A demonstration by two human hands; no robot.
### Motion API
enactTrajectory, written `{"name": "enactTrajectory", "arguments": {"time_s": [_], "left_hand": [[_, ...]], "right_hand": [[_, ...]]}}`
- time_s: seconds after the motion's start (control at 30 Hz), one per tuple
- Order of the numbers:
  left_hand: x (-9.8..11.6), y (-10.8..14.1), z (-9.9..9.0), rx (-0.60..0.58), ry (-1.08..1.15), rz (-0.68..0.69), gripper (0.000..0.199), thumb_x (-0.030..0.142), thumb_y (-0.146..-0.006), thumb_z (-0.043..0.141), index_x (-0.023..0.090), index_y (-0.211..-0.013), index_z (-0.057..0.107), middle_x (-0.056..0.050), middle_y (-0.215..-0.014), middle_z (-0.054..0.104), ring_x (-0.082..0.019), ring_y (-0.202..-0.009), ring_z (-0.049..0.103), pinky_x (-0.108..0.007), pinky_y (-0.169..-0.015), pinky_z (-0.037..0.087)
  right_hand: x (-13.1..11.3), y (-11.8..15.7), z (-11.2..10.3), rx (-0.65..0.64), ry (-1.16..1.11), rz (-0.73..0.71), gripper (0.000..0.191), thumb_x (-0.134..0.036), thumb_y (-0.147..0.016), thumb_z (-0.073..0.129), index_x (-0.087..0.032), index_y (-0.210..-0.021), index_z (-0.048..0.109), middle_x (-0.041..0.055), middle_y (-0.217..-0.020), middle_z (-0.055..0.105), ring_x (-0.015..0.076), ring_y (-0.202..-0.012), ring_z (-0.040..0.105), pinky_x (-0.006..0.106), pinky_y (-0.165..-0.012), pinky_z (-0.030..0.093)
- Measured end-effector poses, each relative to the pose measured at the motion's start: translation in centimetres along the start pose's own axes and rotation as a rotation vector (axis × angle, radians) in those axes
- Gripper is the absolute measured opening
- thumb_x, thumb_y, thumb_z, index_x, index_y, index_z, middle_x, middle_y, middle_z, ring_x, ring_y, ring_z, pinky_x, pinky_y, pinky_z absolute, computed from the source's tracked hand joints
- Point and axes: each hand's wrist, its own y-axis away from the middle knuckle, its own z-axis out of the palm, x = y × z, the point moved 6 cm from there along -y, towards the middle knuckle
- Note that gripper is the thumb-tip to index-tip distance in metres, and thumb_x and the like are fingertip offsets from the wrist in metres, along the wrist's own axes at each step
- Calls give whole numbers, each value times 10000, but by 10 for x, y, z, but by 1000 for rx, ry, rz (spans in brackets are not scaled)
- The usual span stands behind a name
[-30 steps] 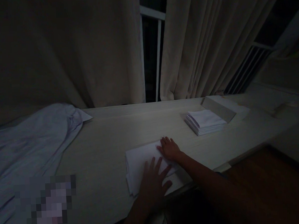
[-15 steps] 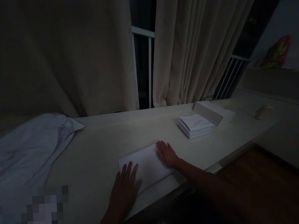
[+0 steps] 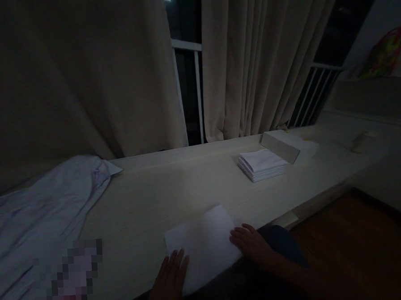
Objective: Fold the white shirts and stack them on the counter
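A folded white sheet (image 3: 205, 246), cloth or paper I cannot tell, lies near the front edge of the pale tabletop (image 3: 149, 193). My left hand (image 3: 171, 272) rests on its left side with fingers stretched out. At the right side, my right hand (image 3: 247, 241) lies with its fingers extended over the edge, thumb side hidden in shadow. Neither hand is wrapped round anything. Farther back to the right stands a neat stack of similar folded white pieces (image 3: 263, 164).
Behind the stack is an open-looking white box or card (image 3: 281, 146). Crumpled pale fabric (image 3: 55, 198) covers the left side, beside a pixelated patch (image 3: 73, 282). A small blurred pale object (image 3: 363, 141) stands far right. Curtains (image 3: 243, 67) hang along the back.
The folded sheet and both hands sit lower in the picture, closer to the front edge. My right hand has shifted from the sheet's far right corner down its right side. The view has moved slightly.
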Motion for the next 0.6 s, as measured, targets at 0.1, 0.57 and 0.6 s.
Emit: {"name": "enactTrajectory", "arguments": {"time_s": [0.1, 0.57, 0.6], "left_hand": [[-13, 20, -18, 116, 108, 54, 720, 91, -717, 503, 242, -1412, 386, -73, -1354, 571, -240, -1273, 507, -392, -983, 496], [-141, -123, -4, -62, 944, -1162, 495, 435, -774, 578, 135, -1168, 550, -110, -910, 721, -207, -725, 690, -299, -598, 529], [-147, -125, 9, -79, 927, -1169, 473, 412, -768, 580, 113, -1134, 567, -125, -889, 720, -217, -725, 691, -313, -610, 531]], "right_hand": [[-5, 3, -25, 89, -165, -28, 493, -160, -786, 541, -230, -1274, 534, 78, -1248, 629, 222, -1231, 503, 490, -1122, 252], [101, -150, -49, 3, -899, 875, 227, -344, -809, 641, -126, -747, 617, 41, -622, 629, 132, -551, 576, 220, -503, 421], [107, -155, -39, -17, -861, 896, 233, -337, -801, 658, -122, -725, 613, 53, -609, 630, 147, -554, 591, 234, -512, 436]]}}
